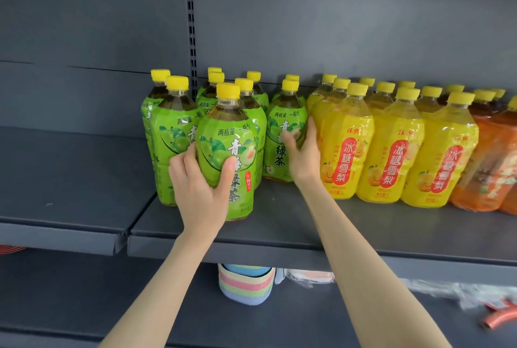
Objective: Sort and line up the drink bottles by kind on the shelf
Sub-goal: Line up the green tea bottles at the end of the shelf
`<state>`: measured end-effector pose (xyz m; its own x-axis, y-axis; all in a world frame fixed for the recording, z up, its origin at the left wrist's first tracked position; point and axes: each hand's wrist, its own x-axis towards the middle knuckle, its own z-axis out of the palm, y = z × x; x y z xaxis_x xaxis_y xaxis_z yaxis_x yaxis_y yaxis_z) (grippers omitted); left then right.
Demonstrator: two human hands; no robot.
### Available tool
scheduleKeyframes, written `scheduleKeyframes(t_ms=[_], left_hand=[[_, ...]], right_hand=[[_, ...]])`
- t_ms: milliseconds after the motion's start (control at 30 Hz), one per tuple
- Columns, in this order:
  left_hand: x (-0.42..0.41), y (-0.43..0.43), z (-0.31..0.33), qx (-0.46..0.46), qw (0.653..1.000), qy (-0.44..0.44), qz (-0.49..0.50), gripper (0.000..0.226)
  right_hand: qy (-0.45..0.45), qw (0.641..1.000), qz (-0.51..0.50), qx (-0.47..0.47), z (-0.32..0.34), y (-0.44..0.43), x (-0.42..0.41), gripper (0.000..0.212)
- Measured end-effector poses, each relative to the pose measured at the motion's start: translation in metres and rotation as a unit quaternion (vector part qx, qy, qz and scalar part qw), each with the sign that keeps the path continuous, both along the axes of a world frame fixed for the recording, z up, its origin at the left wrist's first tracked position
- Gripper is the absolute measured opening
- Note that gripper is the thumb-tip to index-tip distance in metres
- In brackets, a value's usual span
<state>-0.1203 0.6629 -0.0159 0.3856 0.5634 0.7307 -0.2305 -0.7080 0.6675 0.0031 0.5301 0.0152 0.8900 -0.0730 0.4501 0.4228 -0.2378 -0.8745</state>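
Front green tea bottle [226, 151] is standing upright at the shelf [279, 224] front edge, ahead of its row. We're clasping it low with the left hand [200, 188]; the right hand [303, 151], fingers spread, is resting on the neighbouring green bottle [282, 135]. The slot for it is lying back-right, we judge.

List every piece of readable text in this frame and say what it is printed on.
"两瓶量 一瓶价" and "青梅绿茶": green bottle held by the left hand.
"两瓶量 一瓶价", partly "绿茶": green bottle touched by the right hand.
"冰糖雪梨": red panel on the yellow bottles.
Brand above it, the small red tag, bottom volume lines and orange bottles' print: too blurred.
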Motion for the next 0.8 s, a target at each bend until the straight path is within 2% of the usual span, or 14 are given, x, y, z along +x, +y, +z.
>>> scheduleKeyframes(t_ms=[100, 300, 533, 800], left_hand=[[0.0001, 0.0003, 0.0004, 0.003, 1.000, 0.003, 0.004, 0.093], [0.0000, 0.0014, 0.0003, 0.001, 1.000, 0.002, -0.002, 0.094], [0.0015, 0.0019, -0.0004, 0.002, 1.000, -0.001, -0.001, 0.093], [0.0016, 0.0026, -0.0014, 0.007, 1.000, 0.000, 0.000, 0.093]], right_hand=[[0.002, 0.999, -0.022, -0.035, -0.0017, 0.0028, -0.0011, 0.081], [-0.013, 0.993, -0.088, -0.082, -0.0015, 0.0080, -0.0020, 0.080], [-0.084, 0.955, -0.143, -0.244, -0.0073, 0.0058, -0.0028, 0.089], [-0.071, 0.947, -0.148, -0.275, -0.0017, 0.0035, -0.0019, 0.082]])
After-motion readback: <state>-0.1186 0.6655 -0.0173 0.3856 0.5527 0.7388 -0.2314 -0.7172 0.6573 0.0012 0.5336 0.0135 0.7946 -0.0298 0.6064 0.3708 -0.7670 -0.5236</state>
